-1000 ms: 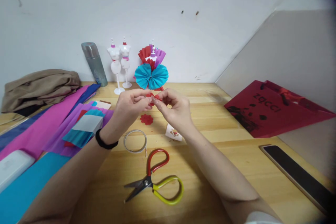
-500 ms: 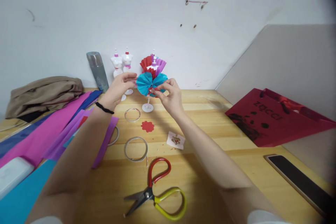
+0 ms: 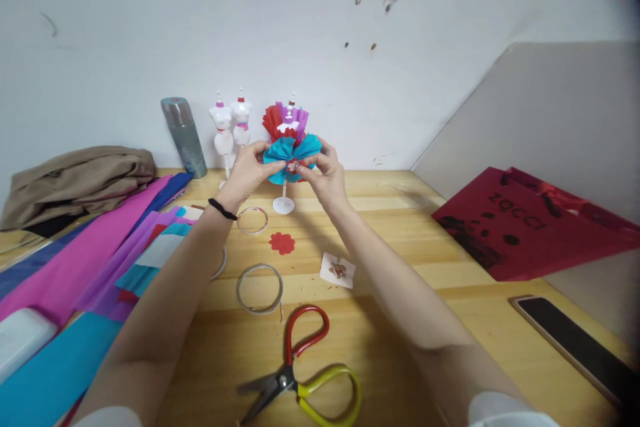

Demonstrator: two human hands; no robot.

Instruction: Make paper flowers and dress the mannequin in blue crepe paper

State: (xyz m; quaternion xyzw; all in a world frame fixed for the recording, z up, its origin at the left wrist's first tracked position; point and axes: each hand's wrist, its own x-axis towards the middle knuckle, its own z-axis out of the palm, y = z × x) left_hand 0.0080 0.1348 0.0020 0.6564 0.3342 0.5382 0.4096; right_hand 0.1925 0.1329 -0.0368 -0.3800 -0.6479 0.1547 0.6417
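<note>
The far edge of my surface (image 3: 425, 227) meets the wall (image 3: 200, 27); near it stands the figure (image 3: 289, 126). My left hand (image 3: 249, 168) pinches its blue skirt (image 3: 280, 151), my right hand (image 3: 328, 177) holds a red flower (image 3: 291, 165) at the middle. Sheets (image 3: 75, 253) occupy the left side; to the right, the surface stretches toward the bag (image 3: 530, 223).

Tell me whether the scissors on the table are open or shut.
Open: the scissors lie with their blades parted in a V.

Both arms (image 3: 400, 287) outstretched fwd, L hand (image 3: 249, 171) & R hand (image 3: 329, 180) nr e/o, thumbs (image 3: 273, 168) inward, fingers (image 3: 323, 161) bent.
</note>
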